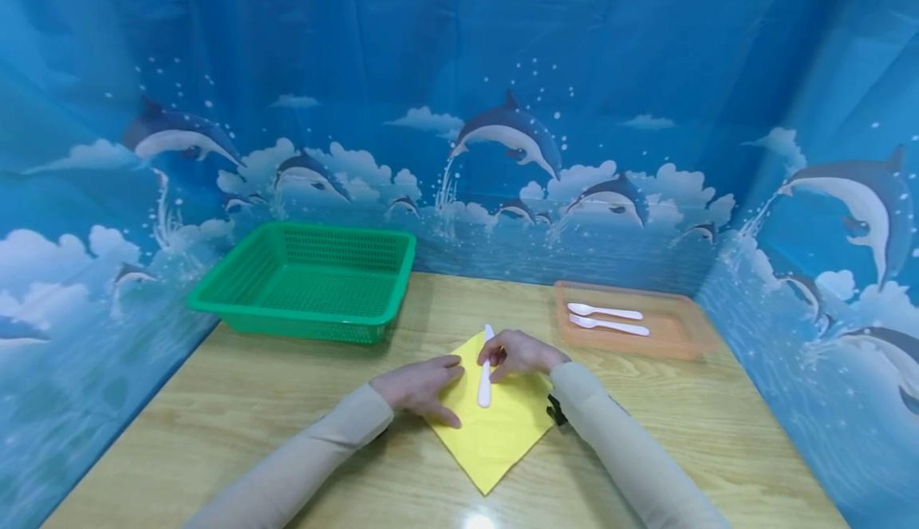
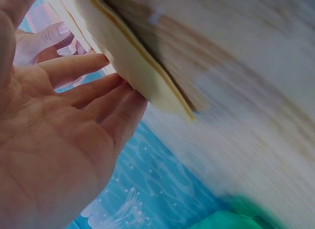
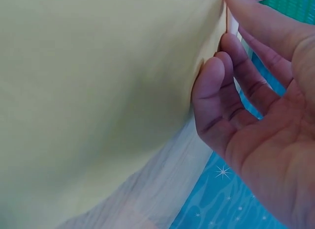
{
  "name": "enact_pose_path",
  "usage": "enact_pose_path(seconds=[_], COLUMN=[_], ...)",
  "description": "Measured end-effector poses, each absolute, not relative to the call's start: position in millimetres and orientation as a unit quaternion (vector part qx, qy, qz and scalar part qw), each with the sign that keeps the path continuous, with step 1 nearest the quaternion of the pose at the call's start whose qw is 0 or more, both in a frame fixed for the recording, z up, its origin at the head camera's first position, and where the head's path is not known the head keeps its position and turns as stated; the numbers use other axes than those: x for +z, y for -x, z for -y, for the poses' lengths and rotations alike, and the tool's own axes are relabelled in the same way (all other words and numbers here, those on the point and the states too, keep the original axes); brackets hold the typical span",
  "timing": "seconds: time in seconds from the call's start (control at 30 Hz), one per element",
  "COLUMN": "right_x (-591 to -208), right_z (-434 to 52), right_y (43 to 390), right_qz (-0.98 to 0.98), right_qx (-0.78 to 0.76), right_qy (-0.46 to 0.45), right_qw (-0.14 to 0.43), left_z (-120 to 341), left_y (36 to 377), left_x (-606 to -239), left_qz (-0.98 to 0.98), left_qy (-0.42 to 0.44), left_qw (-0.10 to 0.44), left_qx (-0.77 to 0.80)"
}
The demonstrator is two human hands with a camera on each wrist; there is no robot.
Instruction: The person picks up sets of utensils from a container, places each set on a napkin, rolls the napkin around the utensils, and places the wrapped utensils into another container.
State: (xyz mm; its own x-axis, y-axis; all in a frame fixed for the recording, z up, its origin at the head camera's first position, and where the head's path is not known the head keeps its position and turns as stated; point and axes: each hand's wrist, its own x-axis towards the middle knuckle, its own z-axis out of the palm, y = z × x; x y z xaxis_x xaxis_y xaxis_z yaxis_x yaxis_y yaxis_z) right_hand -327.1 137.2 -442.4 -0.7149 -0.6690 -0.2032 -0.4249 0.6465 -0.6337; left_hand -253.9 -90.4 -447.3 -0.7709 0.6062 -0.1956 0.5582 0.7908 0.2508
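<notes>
Left hand lies flat, fingers straight, pressing the thin yellow napkin at near centre of the wooden surface. Right hand fingertips rest lightly on the smooth white plastic utensil lying on the napkin.

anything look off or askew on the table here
Nothing stands out. The yellow paper napkin lies cornerwise with a white plastic knife on it; the right hand touches the knife.

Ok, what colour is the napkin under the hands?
Yellow: the napkin shows best in the head view.
</notes>
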Motion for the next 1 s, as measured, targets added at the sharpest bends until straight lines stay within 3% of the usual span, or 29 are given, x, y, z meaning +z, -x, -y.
enact_pose_path(seconds=[1.0], right_x=[-439.8], right_z=[-135.2], right_y=[329.0], right_qz=[-0.885], right_qx=[-0.257], right_qy=[0.323], right_qw=[0.215], left_z=[92.7], left_y=[254.6], left_x=[-449.4], left_qz=[-0.934], left_qy=[-0.316], left_qw=[0.129], left_qx=[0.106])
